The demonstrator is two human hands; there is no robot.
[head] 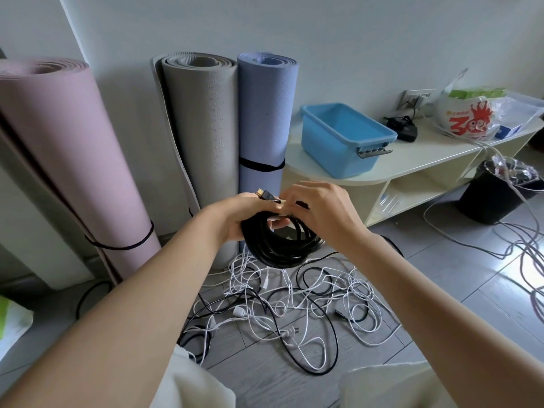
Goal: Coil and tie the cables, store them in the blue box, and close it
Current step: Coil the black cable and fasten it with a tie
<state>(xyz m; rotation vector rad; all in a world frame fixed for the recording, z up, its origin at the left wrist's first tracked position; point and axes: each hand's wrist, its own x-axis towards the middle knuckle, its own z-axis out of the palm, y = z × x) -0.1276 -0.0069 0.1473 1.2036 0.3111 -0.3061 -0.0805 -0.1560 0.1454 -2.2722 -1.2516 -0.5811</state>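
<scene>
A coiled black cable (279,245) hangs in front of me, its gold-tipped plug sticking up above my fingers. My left hand (241,213) grips the top of the coil. My right hand (321,207) pinches something small at the same spot; what it is I cannot tell. On the floor below lies a tangle of white and black cables (294,301) with several plugs. The blue box (344,136) stands open with nothing visible inside on a low cream shelf unit (418,163) at the right. Its lid is not in view.
Three rolled mats, pink (73,160), grey (203,136) and blue (265,119), lean on the wall at the left. On the shelf unit sit a black adapter (403,128) and a plastic bag (471,113). A black bin (497,192) and more grey cables (524,248) are at the right.
</scene>
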